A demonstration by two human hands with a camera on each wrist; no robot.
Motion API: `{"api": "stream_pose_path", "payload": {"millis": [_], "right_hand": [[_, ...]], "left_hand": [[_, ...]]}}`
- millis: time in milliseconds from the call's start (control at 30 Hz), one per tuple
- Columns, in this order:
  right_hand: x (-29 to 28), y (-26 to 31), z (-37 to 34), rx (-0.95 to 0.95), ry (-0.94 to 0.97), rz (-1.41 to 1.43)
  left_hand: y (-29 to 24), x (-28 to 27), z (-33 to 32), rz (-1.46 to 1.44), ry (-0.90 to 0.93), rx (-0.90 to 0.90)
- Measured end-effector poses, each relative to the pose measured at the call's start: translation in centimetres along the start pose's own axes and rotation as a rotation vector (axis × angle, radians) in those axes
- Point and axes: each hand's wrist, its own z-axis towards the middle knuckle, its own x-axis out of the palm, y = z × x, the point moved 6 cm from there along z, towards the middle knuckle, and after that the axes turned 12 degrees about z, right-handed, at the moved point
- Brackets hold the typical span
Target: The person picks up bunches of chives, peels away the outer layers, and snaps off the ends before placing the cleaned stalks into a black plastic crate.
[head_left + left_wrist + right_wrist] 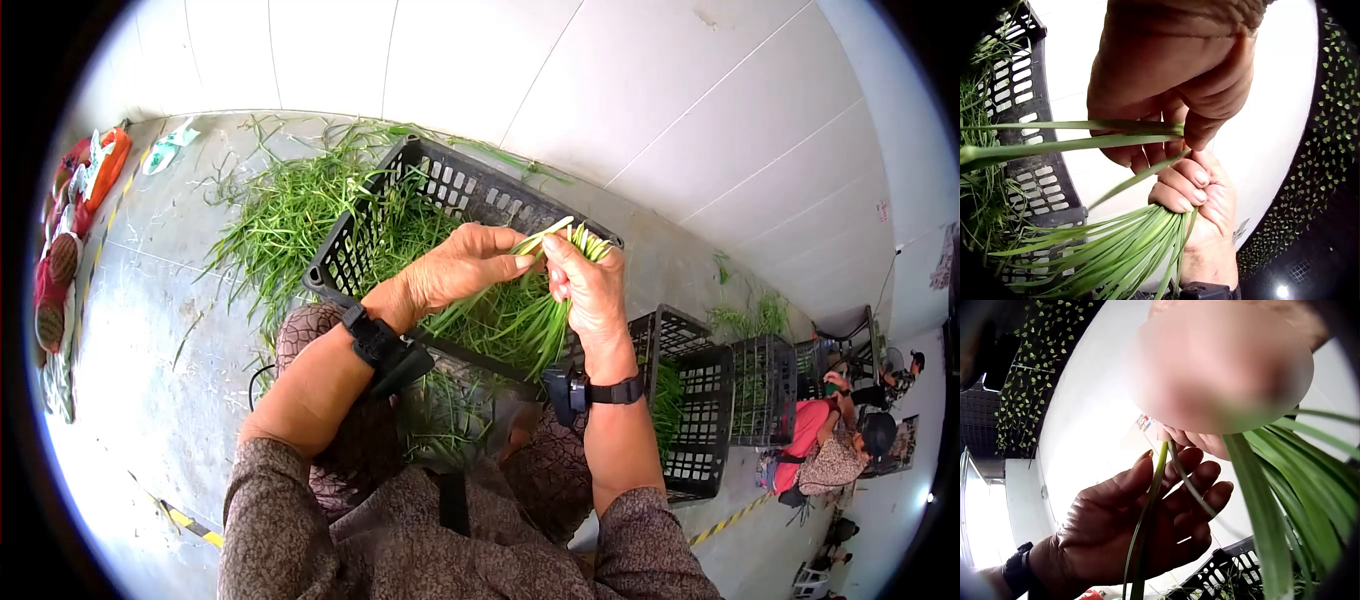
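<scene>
My right hand (592, 285) grips a bunch of garlic chives (545, 325), pale stalk ends upward and green blades hanging below the fist. In the left wrist view the right hand's fingers (1180, 184) are curled round the bunch. My left hand (455, 268) is close beside it, its thumb and fingers at a few chive blades (1104, 139) that run between them. The right wrist view shows the left hand (1147, 519) with its fingers loosely bent behind these blades. A blurred patch covers part of the right hand there.
Below the hands is a black plastic crate (480, 190) with loose chives. A heap of chives (290, 205) lies on the floor to its left. More crates (700, 420) stand at the right, with another person (830, 440) beyond. A white wall (620, 90) rises behind the crate.
</scene>
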Motion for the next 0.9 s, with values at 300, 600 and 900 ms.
{"api": "stream_pose_path", "payload": {"millis": [300,600,900], "right_hand": [[-0.2,0.7,-0.1,0.039,0.043,0.104],[0.4,0.9,-0.3,0.034,0.092,0.068],[0.5,1.2,-0.4,-0.020,0.080,-0.022]], "left_hand": [[0.1,0.1,-0.1,-0.030,0.037,0.011],[0.0,0.7,-0.2,-0.100,0.080,-0.018],[0.3,1.3,-0.2,-0.073,0.114,-0.027]]}}
